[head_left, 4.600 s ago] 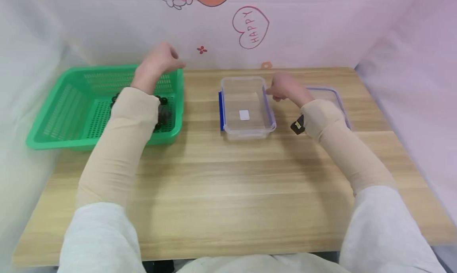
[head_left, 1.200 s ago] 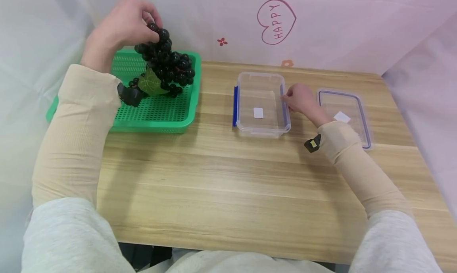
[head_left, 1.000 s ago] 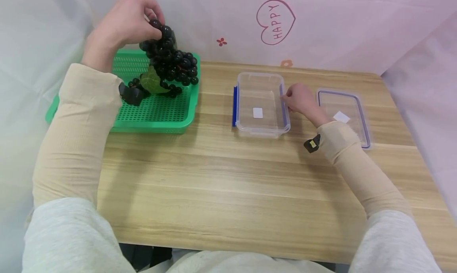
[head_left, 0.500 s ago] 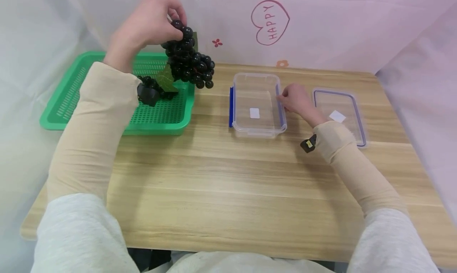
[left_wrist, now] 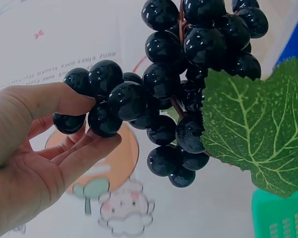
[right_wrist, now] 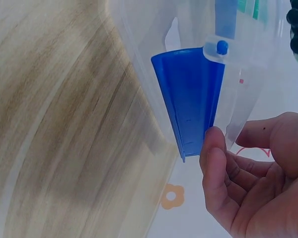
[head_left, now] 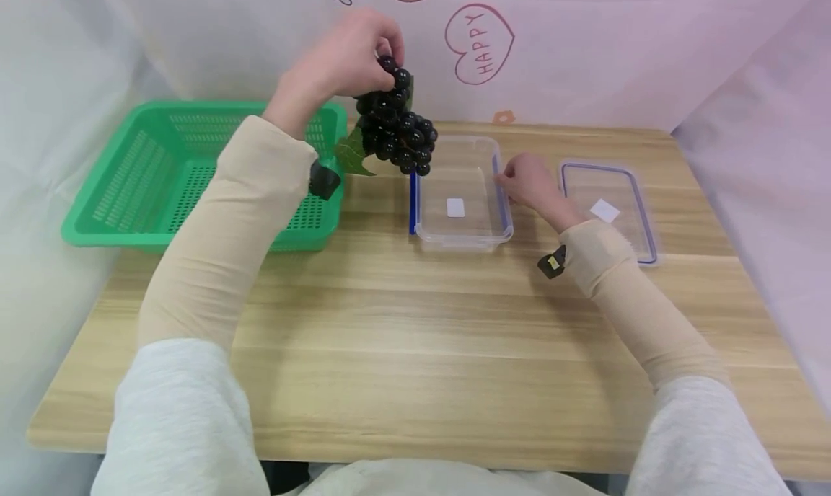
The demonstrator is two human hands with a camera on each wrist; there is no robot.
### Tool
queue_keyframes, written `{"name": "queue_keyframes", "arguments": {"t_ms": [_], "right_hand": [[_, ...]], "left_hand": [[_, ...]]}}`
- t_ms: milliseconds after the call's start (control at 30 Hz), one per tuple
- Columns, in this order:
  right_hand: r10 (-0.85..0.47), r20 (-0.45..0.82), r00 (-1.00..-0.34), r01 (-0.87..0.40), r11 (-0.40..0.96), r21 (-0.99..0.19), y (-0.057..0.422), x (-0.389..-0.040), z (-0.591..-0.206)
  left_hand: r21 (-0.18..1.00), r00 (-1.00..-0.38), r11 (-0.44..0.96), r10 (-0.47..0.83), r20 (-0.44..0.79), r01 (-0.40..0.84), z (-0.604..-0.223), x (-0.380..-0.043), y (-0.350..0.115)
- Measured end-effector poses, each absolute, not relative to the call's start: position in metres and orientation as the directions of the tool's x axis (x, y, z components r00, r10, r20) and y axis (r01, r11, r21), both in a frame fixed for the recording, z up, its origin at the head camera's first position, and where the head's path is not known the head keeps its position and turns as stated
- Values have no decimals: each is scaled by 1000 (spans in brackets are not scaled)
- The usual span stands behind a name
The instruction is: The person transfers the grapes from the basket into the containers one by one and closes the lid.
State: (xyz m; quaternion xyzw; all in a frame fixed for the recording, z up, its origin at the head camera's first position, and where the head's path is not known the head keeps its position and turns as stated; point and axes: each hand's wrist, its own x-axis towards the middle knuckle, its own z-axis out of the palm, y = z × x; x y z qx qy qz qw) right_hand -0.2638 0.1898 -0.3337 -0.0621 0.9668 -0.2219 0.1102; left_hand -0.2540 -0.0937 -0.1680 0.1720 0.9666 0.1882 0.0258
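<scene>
A bunch of shiny black grapes [head_left: 397, 132] with a green leaf [left_wrist: 253, 129] hangs from my left hand [head_left: 350, 55]. In the left wrist view, the thumb and fingers pinch a few grapes at its upper end. The bunch overlaps the left rear corner of a clear lidless food container [head_left: 464, 238] in the head view. My right hand [head_left: 529, 181] grips the container's right side; up close, the thumb and fingers [right_wrist: 216, 163] pinch its wall beside a hanging blue latch flap [right_wrist: 188, 99]. A small white label [head_left: 456, 207] shows in the container.
A green perforated basket [head_left: 97, 226] stands to the left, partly hidden behind my left arm. The container's clear lid [head_left: 604, 182] with a blue seal lies to the right. A printed white sheet [head_left: 571, 63] hangs behind the wooden table [head_left: 402, 381].
My left hand, bare over the basket at first, took the grapes, lifted them and carried them right, out of the basket toward the container. My right hand stayed at the container's right side.
</scene>
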Motion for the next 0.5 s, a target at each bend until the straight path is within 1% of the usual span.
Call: {"name": "queue_keyframes", "arguments": {"t_ms": [267,500], "right_hand": [[-155,-225,-962,-33,884,-467,185,-260,-334],[-167,-216,-962,-46,879,-475,179,-257,-335]], "left_hand": [[358,-916,855,401,6,376,-179,-259,-61],[373,-900,837,437,-15,400,-188,-261,-47]]}}
